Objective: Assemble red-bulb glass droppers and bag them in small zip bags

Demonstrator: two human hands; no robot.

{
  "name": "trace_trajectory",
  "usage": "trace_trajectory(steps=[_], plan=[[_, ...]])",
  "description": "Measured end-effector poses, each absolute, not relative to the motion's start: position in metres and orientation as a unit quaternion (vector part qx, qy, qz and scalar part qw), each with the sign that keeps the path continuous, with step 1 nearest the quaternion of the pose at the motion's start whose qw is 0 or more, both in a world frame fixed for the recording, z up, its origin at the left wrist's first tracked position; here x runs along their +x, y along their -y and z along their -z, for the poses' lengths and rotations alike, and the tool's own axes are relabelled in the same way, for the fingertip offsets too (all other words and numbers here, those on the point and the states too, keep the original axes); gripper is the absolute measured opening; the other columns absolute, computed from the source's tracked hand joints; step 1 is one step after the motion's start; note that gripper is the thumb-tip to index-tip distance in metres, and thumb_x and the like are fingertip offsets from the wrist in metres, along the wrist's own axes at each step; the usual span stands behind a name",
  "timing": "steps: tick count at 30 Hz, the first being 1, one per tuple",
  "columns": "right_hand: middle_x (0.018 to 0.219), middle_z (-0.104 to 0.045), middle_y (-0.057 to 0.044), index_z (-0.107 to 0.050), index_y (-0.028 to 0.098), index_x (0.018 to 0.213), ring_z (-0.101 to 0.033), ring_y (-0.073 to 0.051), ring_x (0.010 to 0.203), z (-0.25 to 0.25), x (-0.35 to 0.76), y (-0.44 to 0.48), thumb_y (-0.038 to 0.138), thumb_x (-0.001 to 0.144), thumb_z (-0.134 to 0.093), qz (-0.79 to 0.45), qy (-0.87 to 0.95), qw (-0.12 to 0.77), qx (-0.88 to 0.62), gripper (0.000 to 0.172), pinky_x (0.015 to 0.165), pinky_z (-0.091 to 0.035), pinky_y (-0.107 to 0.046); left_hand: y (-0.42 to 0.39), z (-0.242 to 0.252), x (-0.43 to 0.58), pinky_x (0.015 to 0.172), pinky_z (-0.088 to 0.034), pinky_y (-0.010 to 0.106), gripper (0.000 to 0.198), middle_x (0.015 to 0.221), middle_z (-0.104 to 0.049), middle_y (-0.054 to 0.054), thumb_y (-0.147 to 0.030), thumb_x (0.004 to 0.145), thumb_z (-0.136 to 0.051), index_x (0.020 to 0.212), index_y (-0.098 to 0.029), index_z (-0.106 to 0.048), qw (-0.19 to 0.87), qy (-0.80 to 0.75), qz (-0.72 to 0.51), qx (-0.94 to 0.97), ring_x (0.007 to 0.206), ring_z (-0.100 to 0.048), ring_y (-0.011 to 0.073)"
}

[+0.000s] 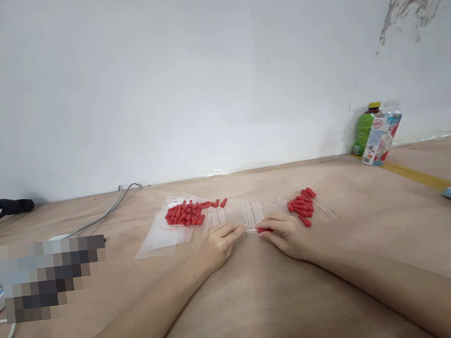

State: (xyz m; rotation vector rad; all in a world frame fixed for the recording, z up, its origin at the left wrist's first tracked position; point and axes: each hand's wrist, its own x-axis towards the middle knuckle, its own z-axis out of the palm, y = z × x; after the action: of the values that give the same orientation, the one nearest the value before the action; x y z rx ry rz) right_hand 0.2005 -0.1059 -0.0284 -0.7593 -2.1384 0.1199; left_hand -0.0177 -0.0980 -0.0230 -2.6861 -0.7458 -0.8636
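1. Hands, two, meeting at the dial's centre, with 12 toward the wall [199, 85]: left hand [220, 243] toward 9, right hand [287, 233] toward 3.
2. One thin clear tube [251, 231] pinched between left fingertips, grip nearly closed; one red rubber bulb [264, 229] squeezed between right thumb and fingers. Tube and bulb end to end; whether joined, too small to see.
3. At 12, just beyond both hands, a side-by-side row of clear tubes [251, 215]: dozens, too fine to count.
4. At 10, loose red bulbs [184, 214], several dozen, overlapping, on flat clear plastic bags [156, 239], at least two.
5. At 2, red-bulbed droppers [303, 203], roughly ten, fanned.
6. Farther toward 2, two bottles by the wall: one green bottle [362, 134], one clear labelled bottle [382, 137].
7. Far tabletop [241, 308] edge along the wall; open room at 6 between forearms and at 4.
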Motion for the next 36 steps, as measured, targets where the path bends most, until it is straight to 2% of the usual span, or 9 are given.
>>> trace_trajectory(steps=[12, 20, 23, 27, 30, 36], plan=[[0.073, -0.06, -0.005, -0.06, 0.02, 0.088, -0.055, -0.014, 0.067, 0.032, 0.201, 0.107, 0.021, 0.083, -0.043, -0.003, 0.866, 0.425, -0.263, 0.018, 0.06, -0.045, -0.026, 0.095, 0.028, -0.019, 0.063, -0.047, 0.025, 0.034, 0.081, -0.058, 0.006, -0.006, 0.086, -0.03, 0.113, -0.014, -0.048, 0.167, 0.214, 0.274, -0.923, 0.07, -0.051, 0.0134], [0.073, -0.058, -0.006, -0.061, 0.017, 0.085, -0.052, -0.015, 0.068, 0.039, 0.204, 0.101, 0.026, 0.083, -0.045, 0.039, 0.875, 0.387, -0.289, 0.018, 0.06, -0.043, -0.027, 0.102, 0.025, -0.016, 0.066, -0.047, 0.028, 0.032, 0.084, -0.059, 0.008, -0.009, 0.088, -0.03, 0.115, -0.013, -0.046, 0.217, 0.216, 0.234, -0.923, 0.073, -0.053, 0.0156], [0.074, -0.059, -0.005, -0.062, 0.019, 0.086, -0.054, -0.014, 0.068, 0.039, 0.205, 0.098, 0.027, 0.082, -0.047, 0.0, 0.867, 0.404, -0.292, 0.017, 0.061, -0.044, -0.026, 0.101, 0.025, -0.015, 0.068, -0.047, 0.028, 0.029, 0.089, -0.06, 0.008, -0.01, 0.087, -0.033, 0.112, -0.014, -0.048, 0.192, 0.232, 0.27, -0.914, 0.075, -0.053, 0.0151], [0.077, -0.062, -0.003, -0.063, 0.021, 0.085, -0.056, -0.013, 0.071, 0.036, 0.207, 0.094, 0.028, 0.08, -0.051, -0.092, 0.839, 0.442, -0.304, 0.015, 0.064, -0.045, -0.025, 0.098, 0.029, -0.013, 0.068, -0.047, 0.027, 0.021, 0.084, -0.061, 0.005, -0.018, 0.087, -0.042, 0.104, -0.016, -0.054, 0.138, 0.274, 0.34, -0.889, 0.075, -0.053, 0.0142], [0.08, -0.063, -0.003, -0.064, 0.021, 0.086, -0.057, -0.013, 0.073, 0.035, 0.208, 0.093, 0.028, 0.08, -0.053, -0.13, 0.836, 0.439, -0.302, 0.015, 0.065, -0.045, -0.025, 0.097, 0.032, -0.015, 0.069, -0.047, 0.027, 0.019, 0.082, -0.061, 0.004, -0.023, 0.086, -0.045, 0.101, -0.017, -0.055, 0.106, 0.293, 0.355, -0.882, 0.075, -0.055, 0.0139], [0.078, -0.062, -0.003, -0.063, 0.021, 0.088, -0.055, -0.014, 0.074, 0.036, 0.209, 0.093, 0.026, 0.079, -0.053, -0.088, 0.854, 0.419, -0.296, 0.014, 0.067, -0.044, -0.027, 0.099, 0.032, -0.018, 0.071, -0.046, 0.026, 0.021, 0.085, -0.06, 0.006, -0.021, 0.087, -0.042, 0.103, -0.016, -0.055, 0.069, 0.296, 0.334, -0.892, 0.078, -0.055, 0.0143]])
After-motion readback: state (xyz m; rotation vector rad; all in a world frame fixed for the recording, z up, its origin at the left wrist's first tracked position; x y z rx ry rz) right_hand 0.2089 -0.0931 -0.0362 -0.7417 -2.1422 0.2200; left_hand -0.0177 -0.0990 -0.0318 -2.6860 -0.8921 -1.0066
